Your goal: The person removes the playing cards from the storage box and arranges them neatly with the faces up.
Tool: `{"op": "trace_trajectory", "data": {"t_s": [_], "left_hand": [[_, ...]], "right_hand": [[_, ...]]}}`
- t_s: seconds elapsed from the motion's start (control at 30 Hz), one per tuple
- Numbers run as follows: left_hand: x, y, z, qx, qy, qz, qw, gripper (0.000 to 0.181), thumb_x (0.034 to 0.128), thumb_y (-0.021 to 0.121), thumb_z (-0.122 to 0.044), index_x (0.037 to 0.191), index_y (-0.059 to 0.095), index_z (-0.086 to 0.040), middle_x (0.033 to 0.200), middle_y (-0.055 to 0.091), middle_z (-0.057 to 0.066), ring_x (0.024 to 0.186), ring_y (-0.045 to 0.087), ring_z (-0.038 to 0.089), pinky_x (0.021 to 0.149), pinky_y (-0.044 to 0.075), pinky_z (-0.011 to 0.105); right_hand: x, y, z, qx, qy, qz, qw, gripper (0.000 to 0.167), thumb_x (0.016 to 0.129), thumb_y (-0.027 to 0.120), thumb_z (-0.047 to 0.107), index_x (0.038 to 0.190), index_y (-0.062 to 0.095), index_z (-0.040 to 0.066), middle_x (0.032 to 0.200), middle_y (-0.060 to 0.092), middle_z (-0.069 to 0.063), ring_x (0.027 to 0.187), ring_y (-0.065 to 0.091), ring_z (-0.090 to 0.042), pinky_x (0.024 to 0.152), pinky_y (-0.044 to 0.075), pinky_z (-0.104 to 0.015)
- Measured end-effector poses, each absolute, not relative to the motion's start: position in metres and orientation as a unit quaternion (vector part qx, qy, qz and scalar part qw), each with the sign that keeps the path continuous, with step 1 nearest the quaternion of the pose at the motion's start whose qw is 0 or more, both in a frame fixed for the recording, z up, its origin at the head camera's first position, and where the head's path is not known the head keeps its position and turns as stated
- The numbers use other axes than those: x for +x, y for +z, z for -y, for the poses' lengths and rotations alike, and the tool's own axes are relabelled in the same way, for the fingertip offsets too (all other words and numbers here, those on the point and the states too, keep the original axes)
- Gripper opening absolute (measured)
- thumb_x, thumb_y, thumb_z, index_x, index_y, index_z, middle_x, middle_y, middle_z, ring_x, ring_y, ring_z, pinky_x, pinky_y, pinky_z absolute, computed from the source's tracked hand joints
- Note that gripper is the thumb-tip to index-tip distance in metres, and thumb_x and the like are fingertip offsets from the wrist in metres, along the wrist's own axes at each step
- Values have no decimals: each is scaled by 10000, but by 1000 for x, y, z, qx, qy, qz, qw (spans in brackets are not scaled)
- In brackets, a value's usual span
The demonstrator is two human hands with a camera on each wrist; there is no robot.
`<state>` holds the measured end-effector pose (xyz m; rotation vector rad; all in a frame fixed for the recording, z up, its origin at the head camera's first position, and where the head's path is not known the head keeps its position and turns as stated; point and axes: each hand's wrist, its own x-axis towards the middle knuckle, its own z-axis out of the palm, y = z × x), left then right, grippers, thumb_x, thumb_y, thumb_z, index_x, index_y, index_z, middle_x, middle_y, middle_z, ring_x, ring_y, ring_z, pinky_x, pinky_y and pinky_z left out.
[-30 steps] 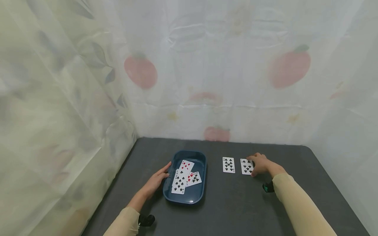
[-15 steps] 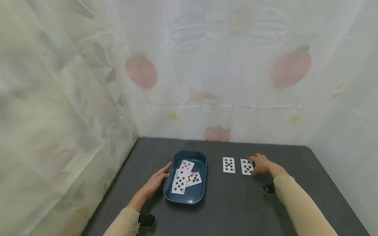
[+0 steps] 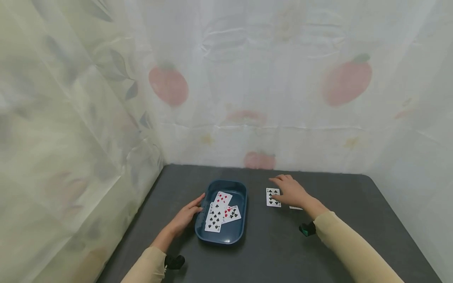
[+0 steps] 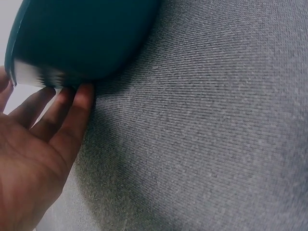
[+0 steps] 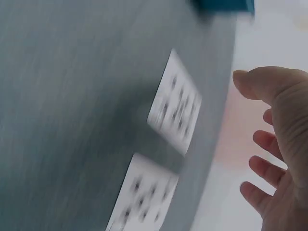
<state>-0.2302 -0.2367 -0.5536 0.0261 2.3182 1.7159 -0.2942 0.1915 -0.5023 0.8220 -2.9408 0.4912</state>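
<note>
Head view: the left hand (image 3: 185, 220) lies with thumb and fingers extended and apart, touching the outer side of a blue tray (image 3: 231, 236) just to its right. Overlapping cards (image 3: 214, 222), red and black, lie face up in the tray. The right hand (image 3: 293, 193) is raised over the desk (image 3: 269, 251), thumb and fingers apart. A first card (image 3: 271, 201), face up, lies partly below its thumb; a second card (image 3: 295, 208) is mostly hidden beneath the palm, one strip showing.

Left wrist view: fingertips of the left hand rest against the tray's outer wall, directly ahead of the palm.

Right wrist view: the fingers and outstretched thumb stand clear of both cards, which lie beside the hand, blurred; part of the tray shows beyond the thumb.
</note>
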Motion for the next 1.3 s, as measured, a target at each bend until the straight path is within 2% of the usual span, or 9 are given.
{"op": "trace_trajectory", "data": {"t_s": [0.17, 0.33, 0.47, 0.6, 0.8, 1.1, 1.3], "left_hand": [[-230, -552, 235, 12, 581, -804, 123, 583, 1037, 539, -195, 1596, 396, -276, 1665, 273, 119, 1518, 212, 396, 1167, 168, 667], [-231, -551, 234, 14, 582, -803, 123, 576, 1041, 534, -184, 1593, 401, -279, 1664, 275, 114, 1523, 202, 384, 1174, 156, 657], [-231, -551, 233, 12, 589, -798, 132, 572, 1048, 522, -184, 1597, 394, -284, 1665, 267, 132, 1510, 230, 396, 1161, 200, 662], [-232, -552, 232, 10, 594, -792, 143, 574, 1053, 514, -194, 1601, 381, -298, 1667, 251, 154, 1485, 279, 418, 1126, 269, 676], [-232, -554, 232, 18, 595, -788, 154, 582, 1064, 488, -198, 1617, 340, -301, 1675, 234, 140, 1478, 299, 401, 1118, 307, 653], [-231, -554, 231, 26, 601, -783, 158, 573, 1071, 487, -205, 1618, 340, -298, 1657, 264, 180, 1432, 379, 398, 1069, 402, 609], [-230, -553, 230, 32, 607, -777, 163, 577, 1076, 480, -196, 1624, 324, -287, 1653, 262, 195, 1412, 404, 398, 1043, 434, 596]], "right_hand": [[-285, -497, -138, 331, 150, 931, 26, 729, 902, 781, 398, 1503, 517, 80, 1449, 524, -152, 1343, 455, -366, 1068, 413, -552], [-271, -502, -89, 389, 118, 914, 5, 784, 890, 754, 504, 1515, 504, 103, 1454, 517, -110, 1343, 457, -314, 1089, 408, -495], [-263, -508, -58, 410, 63, 910, -19, 858, 855, 728, 629, 1522, 501, 140, 1455, 513, -63, 1329, 457, -262, 1124, 373, -454], [-258, -511, -34, 409, 20, 911, -43, 880, 821, 732, 679, 1500, 532, 157, 1431, 532, -35, 1310, 466, -231, 1138, 356, -452], [-258, -526, -12, 396, -12, 917, -58, 905, 768, 759, 710, 1450, 571, 146, 1346, 563, -25, 1212, 488, -213, 1062, 423, -461], [-256, -533, 1, 347, -7, 933, -93, 930, 766, 736, 740, 1466, 559, 153, 1403, 536, -49, 1258, 482, -234, 1035, 439, -458], [-253, -536, 6, 330, -5, 940, -83, 949, 749, 727, 767, 1458, 567, 157, 1396, 539, -63, 1228, 489, -244, 1009, 449, -461]]}}
